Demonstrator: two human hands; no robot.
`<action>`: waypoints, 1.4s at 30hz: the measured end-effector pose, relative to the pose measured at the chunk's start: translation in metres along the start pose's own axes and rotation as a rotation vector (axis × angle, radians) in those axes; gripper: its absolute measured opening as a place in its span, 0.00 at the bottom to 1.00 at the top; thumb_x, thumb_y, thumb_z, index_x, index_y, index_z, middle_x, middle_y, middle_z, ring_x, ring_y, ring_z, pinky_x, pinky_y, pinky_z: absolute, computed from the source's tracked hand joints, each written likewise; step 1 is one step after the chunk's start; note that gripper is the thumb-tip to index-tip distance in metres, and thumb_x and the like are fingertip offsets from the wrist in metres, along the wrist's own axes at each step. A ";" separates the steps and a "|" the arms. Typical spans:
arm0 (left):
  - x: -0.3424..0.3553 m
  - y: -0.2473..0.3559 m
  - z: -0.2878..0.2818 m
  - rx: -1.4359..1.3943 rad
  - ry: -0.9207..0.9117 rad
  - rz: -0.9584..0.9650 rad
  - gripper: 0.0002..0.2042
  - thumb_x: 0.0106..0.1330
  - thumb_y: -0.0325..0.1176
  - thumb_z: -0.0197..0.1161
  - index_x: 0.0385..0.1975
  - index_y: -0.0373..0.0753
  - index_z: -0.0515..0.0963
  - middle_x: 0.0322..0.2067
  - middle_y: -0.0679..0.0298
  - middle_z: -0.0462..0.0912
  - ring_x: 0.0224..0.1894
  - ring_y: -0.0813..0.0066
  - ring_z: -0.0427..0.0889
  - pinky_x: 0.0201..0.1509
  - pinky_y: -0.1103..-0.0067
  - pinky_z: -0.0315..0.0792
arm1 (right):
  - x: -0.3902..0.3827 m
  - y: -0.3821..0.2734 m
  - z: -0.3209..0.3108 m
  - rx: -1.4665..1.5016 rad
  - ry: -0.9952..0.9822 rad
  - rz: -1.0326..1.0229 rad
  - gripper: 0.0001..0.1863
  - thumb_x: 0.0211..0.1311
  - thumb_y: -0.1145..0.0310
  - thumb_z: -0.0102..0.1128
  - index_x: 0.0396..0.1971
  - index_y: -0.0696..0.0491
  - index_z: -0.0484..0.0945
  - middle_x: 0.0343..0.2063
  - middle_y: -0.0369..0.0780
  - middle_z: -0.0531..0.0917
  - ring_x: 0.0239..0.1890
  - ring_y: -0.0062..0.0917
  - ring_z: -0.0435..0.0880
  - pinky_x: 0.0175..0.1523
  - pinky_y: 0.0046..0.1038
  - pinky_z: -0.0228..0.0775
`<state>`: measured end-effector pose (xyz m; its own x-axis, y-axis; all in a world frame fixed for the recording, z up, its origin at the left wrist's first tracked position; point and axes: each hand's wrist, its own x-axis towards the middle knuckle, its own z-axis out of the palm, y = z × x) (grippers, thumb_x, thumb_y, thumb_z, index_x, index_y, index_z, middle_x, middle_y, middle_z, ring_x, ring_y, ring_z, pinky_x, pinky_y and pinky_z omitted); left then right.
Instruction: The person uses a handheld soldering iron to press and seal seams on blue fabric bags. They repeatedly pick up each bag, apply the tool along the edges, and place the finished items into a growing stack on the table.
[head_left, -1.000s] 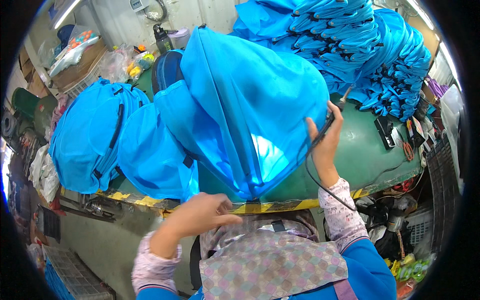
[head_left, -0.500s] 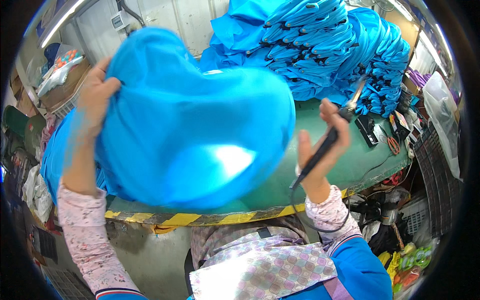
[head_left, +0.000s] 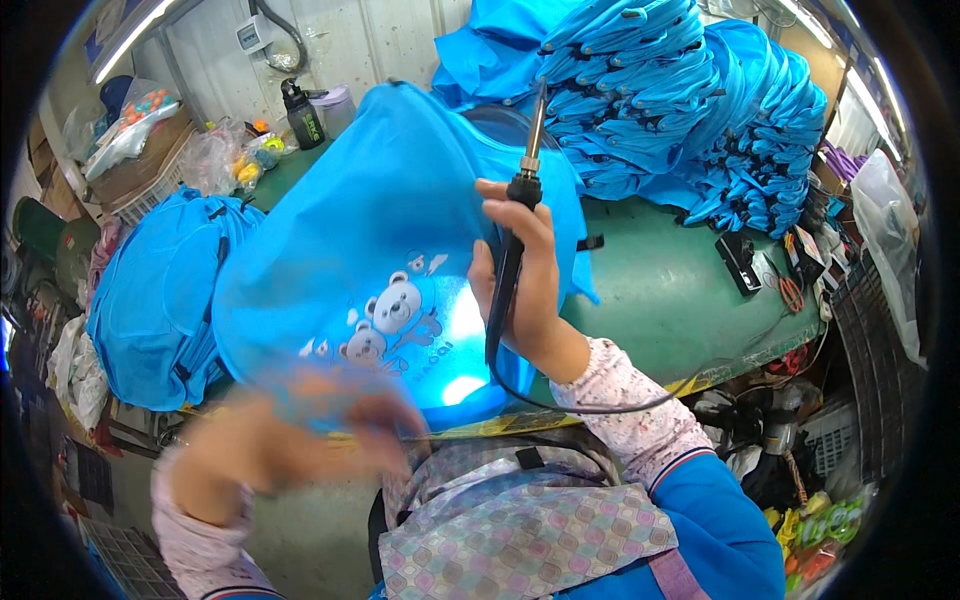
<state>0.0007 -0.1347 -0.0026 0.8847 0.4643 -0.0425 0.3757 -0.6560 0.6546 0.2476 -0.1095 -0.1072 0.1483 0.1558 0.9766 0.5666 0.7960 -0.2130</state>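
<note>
A large blue fabric piece [head_left: 340, 220], printed with cartoon bears, stands spread in front of me on the green table [head_left: 650, 280]. Along its lower left edge my left hand [head_left: 300, 430] is smeared by motion, so its fingers cannot be read. A soldering iron [head_left: 507, 265] with a black handle and a cable is gripped in my right hand [head_left: 538, 285], its metal tip pointing up and away. That hand is in front of the fabric's right side; whether it touches the cloth cannot be told.
Stacked blue fabric pieces [head_left: 630, 110] fill the back right, and another blue bundle [head_left: 160, 300] lies at the left. A black bottle [head_left: 303, 115] is by the wall. Orange-handled scissors [head_left: 790, 294] and a black box [head_left: 737, 263] rest at the right.
The blue fabric has come down onto the table, its bear print now facing me. My left hand has left its upper left edge and dropped lower. My right hand with the soldering iron has moved left.
</note>
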 end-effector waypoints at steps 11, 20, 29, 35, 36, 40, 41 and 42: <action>0.069 -0.146 0.188 -1.000 0.694 -0.096 0.29 0.62 0.22 0.63 0.65 0.36 0.65 0.55 0.58 0.77 0.56 0.63 0.77 0.60 0.69 0.73 | -0.026 0.008 -0.005 -0.143 -0.008 0.039 0.23 0.67 0.77 0.55 0.60 0.57 0.61 0.58 0.52 0.73 0.59 0.36 0.72 0.66 0.38 0.62; 0.083 -0.110 0.161 -1.212 0.707 0.005 0.32 0.60 0.29 0.72 0.64 0.38 0.65 0.55 0.60 0.76 0.56 0.67 0.78 0.60 0.70 0.73 | -0.064 -0.062 -0.094 -0.169 -0.332 0.051 0.22 0.46 0.74 0.71 0.45 0.56 0.79 0.28 0.37 0.79 0.29 0.31 0.73 0.38 0.36 0.62; 0.089 -0.107 0.168 -1.179 0.888 -0.006 0.27 0.58 0.26 0.73 0.58 0.37 0.71 0.49 0.63 0.81 0.48 0.73 0.80 0.54 0.76 0.74 | -0.087 -0.056 -0.075 -0.223 -0.409 -0.213 0.17 0.50 0.68 0.69 0.43 0.53 0.82 0.19 0.29 0.72 0.23 0.22 0.69 0.36 0.29 0.59; 0.090 -0.104 0.169 -1.172 0.898 -0.013 0.24 0.59 0.26 0.73 0.55 0.35 0.74 0.48 0.63 0.82 0.47 0.73 0.81 0.53 0.76 0.74 | -0.086 -0.042 -0.067 -0.230 -0.451 -0.252 0.18 0.52 0.68 0.70 0.45 0.53 0.80 0.19 0.29 0.72 0.23 0.23 0.70 0.35 0.29 0.58; 0.090 -0.105 0.169 -1.162 0.896 -0.022 0.23 0.59 0.26 0.73 0.55 0.35 0.74 0.48 0.62 0.82 0.48 0.73 0.81 0.53 0.76 0.74 | -0.084 -0.040 -0.066 -0.223 -0.448 -0.229 0.18 0.52 0.68 0.70 0.44 0.53 0.80 0.19 0.29 0.72 0.23 0.23 0.70 0.35 0.29 0.58; 0.091 -0.102 0.171 -1.104 0.953 -0.027 0.22 0.59 0.26 0.72 0.54 0.35 0.76 0.46 0.62 0.82 0.47 0.73 0.81 0.53 0.76 0.74 | -0.064 -0.046 -0.068 -0.118 -0.371 0.032 0.17 0.52 0.69 0.70 0.43 0.52 0.80 0.19 0.31 0.73 0.22 0.26 0.70 0.34 0.31 0.58; 0.088 -0.103 0.172 -1.089 0.932 -0.056 0.22 0.60 0.26 0.72 0.54 0.34 0.74 0.46 0.62 0.81 0.47 0.73 0.80 0.53 0.76 0.74 | -0.059 -0.052 -0.074 -0.103 -0.368 0.040 0.16 0.53 0.68 0.71 0.42 0.53 0.81 0.20 0.31 0.73 0.23 0.27 0.71 0.35 0.31 0.60; 0.087 -0.102 0.174 -0.991 1.034 -0.050 0.22 0.60 0.27 0.72 0.54 0.33 0.74 0.45 0.62 0.81 0.47 0.73 0.79 0.53 0.76 0.73 | -0.058 -0.051 -0.072 -0.102 -0.346 -0.014 0.16 0.53 0.67 0.71 0.42 0.53 0.81 0.20 0.32 0.73 0.23 0.27 0.71 0.35 0.31 0.60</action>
<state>0.0876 -0.1310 -0.2047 0.1199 0.9733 0.1960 -0.3253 -0.1480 0.9340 0.2685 -0.2009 -0.1554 -0.1338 0.3478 0.9280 0.6473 0.7397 -0.1839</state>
